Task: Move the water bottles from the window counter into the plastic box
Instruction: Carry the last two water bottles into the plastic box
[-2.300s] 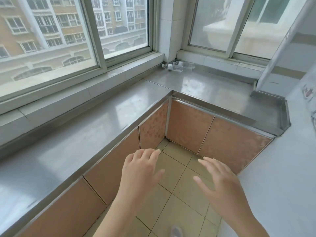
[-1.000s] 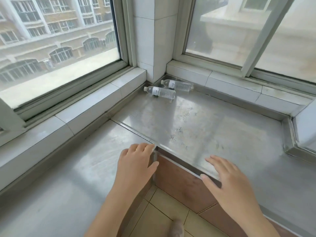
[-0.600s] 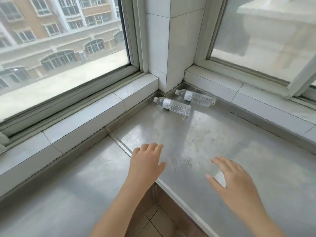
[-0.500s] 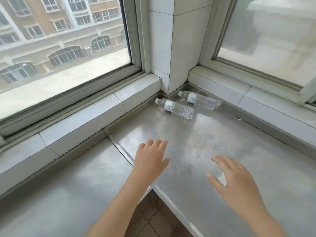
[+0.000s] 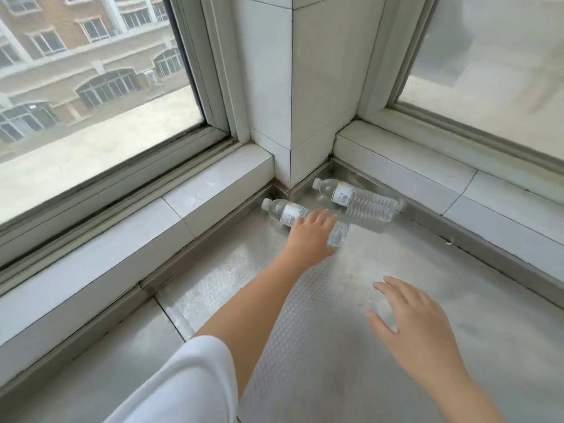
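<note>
Fingers of our left hand lie spread over the near bottle, not yet closed; our right hand hovers open, empty.

Under our fingertips the clear, white-labelled bottle lies on its side, so we judge a loose press could roll it; the far bottle lies just beyond them, against the window counter corner. No plastic box shows.
</note>
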`<action>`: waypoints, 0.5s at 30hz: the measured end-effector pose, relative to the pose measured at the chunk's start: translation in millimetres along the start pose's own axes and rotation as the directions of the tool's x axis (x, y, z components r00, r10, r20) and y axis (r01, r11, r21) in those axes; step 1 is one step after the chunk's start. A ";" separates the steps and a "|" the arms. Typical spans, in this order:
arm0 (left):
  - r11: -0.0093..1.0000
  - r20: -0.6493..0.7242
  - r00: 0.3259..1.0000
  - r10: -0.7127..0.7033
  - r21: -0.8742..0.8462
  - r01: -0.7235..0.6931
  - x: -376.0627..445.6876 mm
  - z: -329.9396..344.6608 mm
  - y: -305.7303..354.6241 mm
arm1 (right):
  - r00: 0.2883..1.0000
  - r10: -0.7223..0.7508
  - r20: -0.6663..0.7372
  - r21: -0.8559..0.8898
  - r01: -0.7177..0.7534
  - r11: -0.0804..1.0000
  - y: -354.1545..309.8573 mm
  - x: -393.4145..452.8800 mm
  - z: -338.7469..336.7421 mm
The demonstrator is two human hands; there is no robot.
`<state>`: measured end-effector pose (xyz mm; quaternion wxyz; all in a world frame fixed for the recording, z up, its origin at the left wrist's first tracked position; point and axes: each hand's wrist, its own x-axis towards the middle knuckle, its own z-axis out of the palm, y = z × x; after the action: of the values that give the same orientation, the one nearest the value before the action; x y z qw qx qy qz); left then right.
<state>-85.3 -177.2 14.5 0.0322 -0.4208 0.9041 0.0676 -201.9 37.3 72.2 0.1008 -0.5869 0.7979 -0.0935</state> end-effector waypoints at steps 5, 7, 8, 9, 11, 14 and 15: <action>0.998 0.046 0.999 0.019 0.058 -0.022 36.3 28.8 -14.8 | 0.999 0.006 0.031 0.006 -0.007 1.000 -0.6 43.7 8.6; 0.999 -0.009 0.999 0.034 0.040 -0.034 33.2 31.7 -23.1 | 1.000 0.004 0.029 0.009 -0.004 1.000 -2.1 54.4 10.5; 0.999 -0.057 0.997 0.046 -0.006 -0.046 29.6 31.3 -25.4 | 0.999 0.005 0.034 0.009 -0.005 1.000 -3.1 58.4 11.1; 0.995 -0.110 0.993 0.037 -0.087 -0.047 23.4 29.1 -26.0 | 0.999 0.005 0.036 0.007 -0.005 1.000 -3.7 61.4 11.4; 0.954 -0.169 0.982 -0.085 -0.298 0.032 6.7 25.4 -24.4 | 0.999 0.009 0.042 0.011 -0.010 1.000 -4.4 65.9 12.3; 0.816 -0.175 0.890 -0.421 -0.501 0.287 -19.0 30.8 -23.1 | 0.998 0.021 0.067 0.021 -0.022 1.000 -5.0 71.4 13.7; 0.729 -0.143 0.821 -0.552 -0.561 0.392 -28.0 34.8 -22.1 | 0.997 0.018 0.074 0.021 -0.020 1.000 -5.9 73.0 14.5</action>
<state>-50.3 -165.0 -18.8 -0.2010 -0.6374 0.7080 0.2279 -213.8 -34.6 56.1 0.1375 -0.5811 0.7981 -0.0796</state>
